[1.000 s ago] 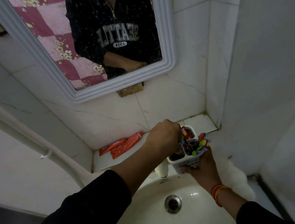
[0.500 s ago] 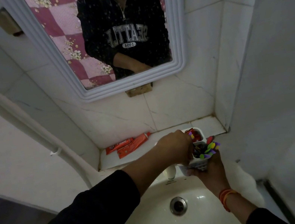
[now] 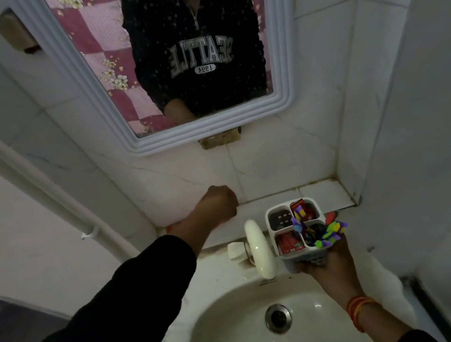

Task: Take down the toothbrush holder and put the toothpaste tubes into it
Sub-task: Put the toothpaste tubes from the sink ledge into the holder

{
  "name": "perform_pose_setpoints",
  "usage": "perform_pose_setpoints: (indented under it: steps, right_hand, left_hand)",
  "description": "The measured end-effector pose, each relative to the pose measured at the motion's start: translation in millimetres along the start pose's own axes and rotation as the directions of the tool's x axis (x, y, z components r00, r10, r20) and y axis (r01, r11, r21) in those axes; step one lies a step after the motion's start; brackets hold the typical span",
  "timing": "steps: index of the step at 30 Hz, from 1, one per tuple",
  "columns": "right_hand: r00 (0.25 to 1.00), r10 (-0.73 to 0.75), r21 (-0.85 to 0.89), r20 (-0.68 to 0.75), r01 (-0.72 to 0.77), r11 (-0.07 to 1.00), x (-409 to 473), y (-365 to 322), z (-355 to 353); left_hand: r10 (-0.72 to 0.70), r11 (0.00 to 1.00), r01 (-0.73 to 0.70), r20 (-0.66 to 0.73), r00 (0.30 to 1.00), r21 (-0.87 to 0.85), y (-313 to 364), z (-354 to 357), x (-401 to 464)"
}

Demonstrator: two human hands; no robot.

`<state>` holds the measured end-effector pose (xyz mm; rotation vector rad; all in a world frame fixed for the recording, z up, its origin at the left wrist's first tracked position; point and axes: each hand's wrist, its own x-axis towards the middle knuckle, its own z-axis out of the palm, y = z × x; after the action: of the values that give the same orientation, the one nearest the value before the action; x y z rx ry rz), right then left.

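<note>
Dim, flat light is filling the frame, leaving the white marble-veined wall tiles (image 3: 271, 162) looking grey. The glossy cream ceramic basin (image 3: 238, 334) is catching soft sheen. The wide lens is bending the white wall pipe (image 3: 40, 185) near the edges. The black sleeve (image 3: 100, 322) is losing detail in shadow.
</note>
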<state>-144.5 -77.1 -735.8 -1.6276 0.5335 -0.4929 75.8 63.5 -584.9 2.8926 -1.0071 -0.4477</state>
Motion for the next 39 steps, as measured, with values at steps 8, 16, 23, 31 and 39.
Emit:
perform_pose_setpoints:
  steps: [8,16,23,31,39]
  right_hand:
    - [1.0,-0.014,-0.018,0.005,0.014,1.0,0.7,6.2,-2.2]
    - [0.998,0.059,-0.018,-0.011,-0.059,0.998,-0.8,1.4,-1.7]
    - [0.998,0.067,-0.062,-0.013,-0.067,0.996,-1.9,-3.6,-3.2]
    - [0.988,0.153,-0.145,0.023,-0.148,0.978,-6.7,-0.1,-8.7]
    - [0.987,0.158,0.152,0.023,-0.159,0.975,-6.5,-14.3,-6.9]
  left_hand:
    - [-0.146,0.986,0.131,0.157,0.977,0.104,-36.4,54.0,21.4]
    - [-0.133,0.981,0.134,-0.015,0.991,0.141,-46.5,69.8,32.5]
    - [-0.06,0.982,0.066,-0.036,0.998,0.176,-34.8,68.9,23.9]
    - [0.066,0.994,-0.064,0.025,0.998,-0.084,31.1,-55.9,13.4]
    - [0.054,0.994,-0.071,0.192,0.98,0.082,100.4,-81.3,-6.6]
